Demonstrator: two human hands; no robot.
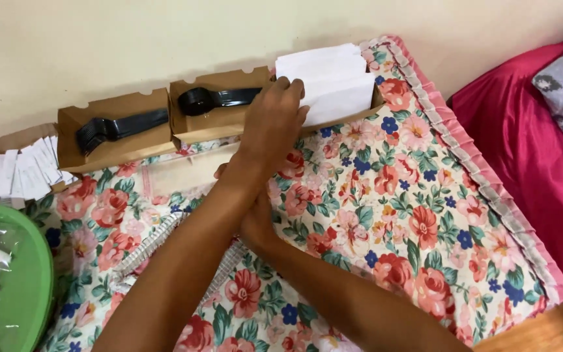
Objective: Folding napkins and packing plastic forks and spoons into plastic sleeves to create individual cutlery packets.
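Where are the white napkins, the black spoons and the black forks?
White napkins (333, 81), head view, front of the stack.
Black spoons (197, 101), head view, on the bowls.
Black forks (92, 133), head view, on the tines.

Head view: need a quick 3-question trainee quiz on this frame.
1. Which cardboard box does the left hand reach into: forks, spoons or napkins?
2. True or false: the right hand lies under the left forearm.
3. What colour is the plastic cutlery?

Key:
1. The napkin box; its fingers touch the white napkins.
2. True.
3. Black, both forks and spoons.
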